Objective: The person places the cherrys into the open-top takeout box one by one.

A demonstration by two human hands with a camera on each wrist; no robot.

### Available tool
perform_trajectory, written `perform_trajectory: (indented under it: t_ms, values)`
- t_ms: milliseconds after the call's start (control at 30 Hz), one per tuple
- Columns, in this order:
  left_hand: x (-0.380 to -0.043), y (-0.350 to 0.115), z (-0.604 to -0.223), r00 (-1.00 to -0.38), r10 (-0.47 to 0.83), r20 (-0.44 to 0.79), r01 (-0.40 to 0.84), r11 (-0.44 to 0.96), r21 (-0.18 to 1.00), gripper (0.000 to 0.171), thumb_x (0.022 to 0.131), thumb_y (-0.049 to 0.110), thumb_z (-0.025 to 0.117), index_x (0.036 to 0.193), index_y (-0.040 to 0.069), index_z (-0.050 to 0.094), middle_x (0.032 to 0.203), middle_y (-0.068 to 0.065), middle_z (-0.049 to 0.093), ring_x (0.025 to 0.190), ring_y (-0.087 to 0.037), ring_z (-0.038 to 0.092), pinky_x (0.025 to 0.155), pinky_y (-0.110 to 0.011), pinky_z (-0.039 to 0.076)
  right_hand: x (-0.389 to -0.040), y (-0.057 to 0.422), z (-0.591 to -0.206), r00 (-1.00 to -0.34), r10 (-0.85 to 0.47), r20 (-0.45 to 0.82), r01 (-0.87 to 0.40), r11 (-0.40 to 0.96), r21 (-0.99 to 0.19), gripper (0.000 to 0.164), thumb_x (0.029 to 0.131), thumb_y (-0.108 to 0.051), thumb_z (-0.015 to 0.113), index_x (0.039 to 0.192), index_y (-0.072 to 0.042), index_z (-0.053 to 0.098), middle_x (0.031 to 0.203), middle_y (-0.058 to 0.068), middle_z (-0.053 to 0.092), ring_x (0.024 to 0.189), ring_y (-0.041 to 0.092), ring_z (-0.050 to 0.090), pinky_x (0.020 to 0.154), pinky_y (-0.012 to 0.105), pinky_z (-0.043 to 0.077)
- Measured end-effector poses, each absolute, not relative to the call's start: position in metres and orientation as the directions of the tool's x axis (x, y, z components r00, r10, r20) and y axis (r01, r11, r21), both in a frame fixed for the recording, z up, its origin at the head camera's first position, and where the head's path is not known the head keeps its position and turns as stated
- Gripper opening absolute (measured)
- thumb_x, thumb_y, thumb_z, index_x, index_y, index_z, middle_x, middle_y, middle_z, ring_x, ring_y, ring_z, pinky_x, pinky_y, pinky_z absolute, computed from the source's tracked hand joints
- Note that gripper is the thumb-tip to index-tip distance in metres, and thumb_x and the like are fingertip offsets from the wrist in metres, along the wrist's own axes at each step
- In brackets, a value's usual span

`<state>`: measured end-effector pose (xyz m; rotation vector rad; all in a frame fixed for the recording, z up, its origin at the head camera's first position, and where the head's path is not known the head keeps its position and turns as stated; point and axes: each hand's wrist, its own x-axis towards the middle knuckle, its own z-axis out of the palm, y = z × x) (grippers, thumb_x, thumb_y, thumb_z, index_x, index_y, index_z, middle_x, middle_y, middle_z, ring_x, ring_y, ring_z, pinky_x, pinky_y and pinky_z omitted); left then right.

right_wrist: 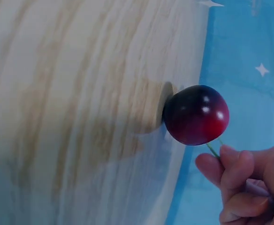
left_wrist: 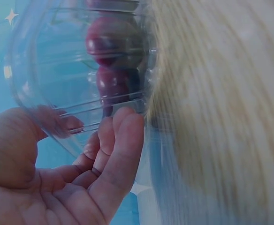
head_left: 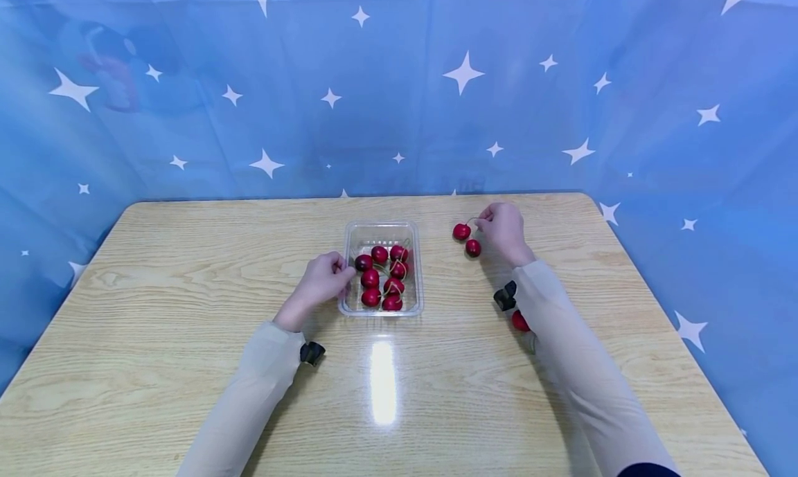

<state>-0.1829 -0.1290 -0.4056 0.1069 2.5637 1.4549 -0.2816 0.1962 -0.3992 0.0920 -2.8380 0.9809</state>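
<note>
Head view shows a blue star-print backdrop (head_left: pixel 399 117) behind a wood-grain table (head_left: pixel 187 290). Both forearms, in pale sleeves (head_left: pixel 580 366), reach forward and angle inward. Between them stands a clear plastic container (head_left: pixel 380 313). At its left side, the left hand (head_left: pixel 321 277) pinches the wall between thumb and fingers. Farther forward, the right hand (head_left: pixel 503 231) bends its fingers narrowly together. Cherries (head_left: pixel 370 278) lie inside the container; two loose cherries (head_left: pixel 473 248) sit just beside the right fingertips, another cherry (head_left: pixel 520 320) partly beneath that sleeve. Those fingertips grip a thin green stem (right_wrist: pixel 213 150) running to the farther loose cherry.
</note>
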Motion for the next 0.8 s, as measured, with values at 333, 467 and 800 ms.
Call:
perform_trajectory:
  t_ms: [333,467,800]
  values:
    - [-0.183,-0.129,-0.405,-0.977,0.158,-0.143,-0.042,0.512,0.858,0.009,0.090,0.006,0.050,0.082,0.001,0.049,0.059,-0.003,0.053,0.047,-0.011,0.051,0.047,-0.022,0.041,-0.279,0.199,-0.399,-0.996,0.066,-0.056,0.084,0.585,-0.806,0.015,0.091,-0.010,0.060,0.093,0.005,0.062,0.078,0.015,0.068,0.055,0.020,0.060,0.052,0.023,0.048]
    - [-0.183,-0.129,-0.406,-0.977,0.159,-0.138,-0.039,0.508,0.860,0.010,0.090,0.006,0.050,0.081,0.001,0.049,0.058,-0.003,0.053,0.047,-0.011,0.051,0.046,-0.022,0.040,-0.277,0.197,-0.394,-0.990,0.078,-0.114,0.138,0.532,-0.835,0.017,0.091,-0.011,0.060,0.098,0.004,0.062,0.075,0.007,0.068,0.055,0.017,0.059,0.056,0.027,0.049]
    - [-0.184,-0.129,-0.406,-0.978,0.154,-0.139,-0.043,0.506,0.861,0.010,0.090,0.006,0.051,0.081,0.001,0.049,0.059,-0.003,0.051,0.047,-0.011,0.051,0.046,-0.022,0.040,-0.272,0.192,-0.386,-0.982,0.063,-0.180,0.189,0.432,-0.882,0.019,0.092,-0.016,0.060,0.102,0.000,0.060,0.069,-0.004,0.065,0.052,0.010,0.053,0.053,0.024,0.044]
